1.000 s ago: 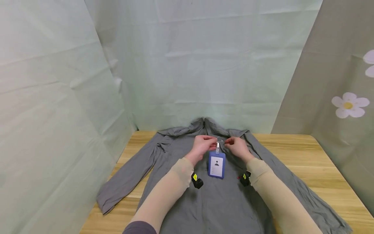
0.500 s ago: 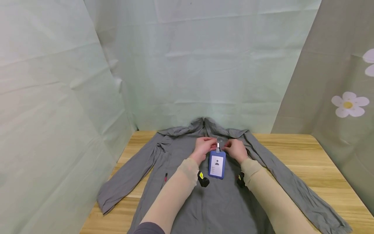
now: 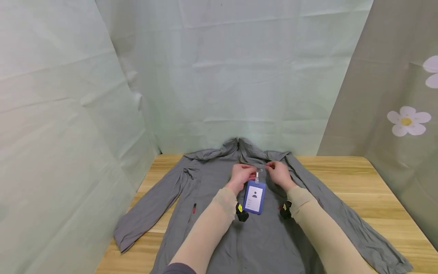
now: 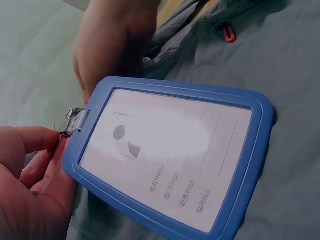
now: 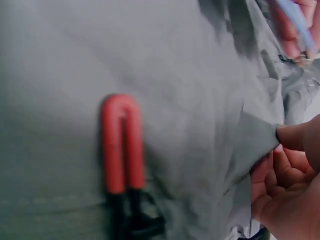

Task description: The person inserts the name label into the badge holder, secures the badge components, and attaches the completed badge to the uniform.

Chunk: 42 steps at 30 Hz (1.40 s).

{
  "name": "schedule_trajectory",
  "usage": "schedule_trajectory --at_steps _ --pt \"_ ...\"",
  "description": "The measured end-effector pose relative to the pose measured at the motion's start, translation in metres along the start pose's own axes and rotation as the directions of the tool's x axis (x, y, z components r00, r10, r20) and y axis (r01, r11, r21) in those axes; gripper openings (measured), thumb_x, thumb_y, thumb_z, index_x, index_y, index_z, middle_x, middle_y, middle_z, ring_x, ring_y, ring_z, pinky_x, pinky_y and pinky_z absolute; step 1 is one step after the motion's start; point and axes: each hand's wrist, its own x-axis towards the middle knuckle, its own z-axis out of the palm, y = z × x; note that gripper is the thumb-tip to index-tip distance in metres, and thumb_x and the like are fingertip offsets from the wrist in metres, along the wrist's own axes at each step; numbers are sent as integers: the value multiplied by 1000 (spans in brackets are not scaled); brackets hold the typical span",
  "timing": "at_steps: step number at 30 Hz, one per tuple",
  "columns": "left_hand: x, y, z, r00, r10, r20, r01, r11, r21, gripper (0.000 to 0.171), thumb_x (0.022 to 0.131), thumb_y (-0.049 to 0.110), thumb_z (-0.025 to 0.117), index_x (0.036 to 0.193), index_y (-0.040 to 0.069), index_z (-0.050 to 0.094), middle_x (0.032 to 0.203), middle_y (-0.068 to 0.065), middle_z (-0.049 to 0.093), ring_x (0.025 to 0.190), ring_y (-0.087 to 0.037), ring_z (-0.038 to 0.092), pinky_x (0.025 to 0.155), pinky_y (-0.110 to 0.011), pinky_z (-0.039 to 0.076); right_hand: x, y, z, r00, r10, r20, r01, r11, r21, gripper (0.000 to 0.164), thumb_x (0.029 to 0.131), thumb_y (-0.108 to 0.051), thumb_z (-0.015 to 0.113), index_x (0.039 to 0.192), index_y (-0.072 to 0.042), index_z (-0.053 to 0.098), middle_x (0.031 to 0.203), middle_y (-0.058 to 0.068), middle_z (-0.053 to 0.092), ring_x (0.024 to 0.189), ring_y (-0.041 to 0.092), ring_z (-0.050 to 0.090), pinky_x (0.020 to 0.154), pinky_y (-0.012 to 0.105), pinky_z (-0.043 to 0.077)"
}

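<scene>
A grey zip jacket [image 3: 263,243] lies spread face up, collar at the far end. Over its chest my left hand [image 3: 241,176] pinches the metal clip [image 4: 76,121] of a blue-framed badge holder [image 3: 254,196] between thumb and fingertips. The holder hangs tilted towards me, its white card [image 4: 170,150] facing up. An open wire pin [image 3: 260,170] sticks out to the right from the clip. Just beyond its end, my right hand [image 3: 278,173] pinches a raised fold of the jacket's cloth [image 5: 262,135] between thumb and fingers. Whether the pin touches the cloth, I cannot tell.
Beneath the jacket is a wooden table [image 3: 342,182]. Pale cloth screens [image 3: 239,76] stand behind it and at the left; a flowered one [image 3: 407,121] stands at the right. Red zipper pulls [image 5: 122,145] show on the jacket.
My left hand has shifted right and slightly towards me with the badge holder, which now tilts more. My right hand came in close to the clip, then drew back a little to the right.
</scene>
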Motion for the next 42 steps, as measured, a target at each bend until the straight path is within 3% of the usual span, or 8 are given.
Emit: schedule_trajectory --at_steps 6,15,24,33,42 --pt "2 -7 5 1000 -9 -8 9 1000 -14 9 93 -7 73 99 -11 76 80 -16 75 62 -13 70 60 -26 62 1 -1 -1 1000 -1 -10 1 999 50 30 104 -10 57 122 5 76 123 24 73 108 38 66 95 52 52" --pt "-1 -17 11 998 -25 -54 28 998 51 11 94 -5 73 103 -11 76 87 -20 77 65 -15 72 59 -24 61 -5 2 5 1000 23 3 -23 999 45 32 99 -21 77 119 4 77 108 19 78 102 37 72 90 50 58" --pt "0 -26 10 998 -40 -55 43 998 50 13 95 -5 73 106 -11 76 85 -16 77 62 -13 69 60 -25 61 -10 3 6 999 -21 -40 24 998 64 22 102 -15 72 115 2 79 115 20 77 109 40 70 95 55 55" --pt "2 -23 7 998 -43 -43 45 998 43 16 94 -5 74 109 -12 75 87 -15 76 69 -14 72 67 -28 64 -11 7 4 999 -16 -40 20 994 103 23 100 -17 75 117 -1 79 111 16 78 103 35 71 91 52 56" --pt "3 -22 7 998 -35 -43 38 997 70 13 94 -4 73 106 -9 77 85 -13 76 72 -15 73 68 -29 64 -13 7 5 996 -52 -74 58 995 82 17 98 -17 77 106 -3 81 102 12 79 94 29 72 82 45 56"
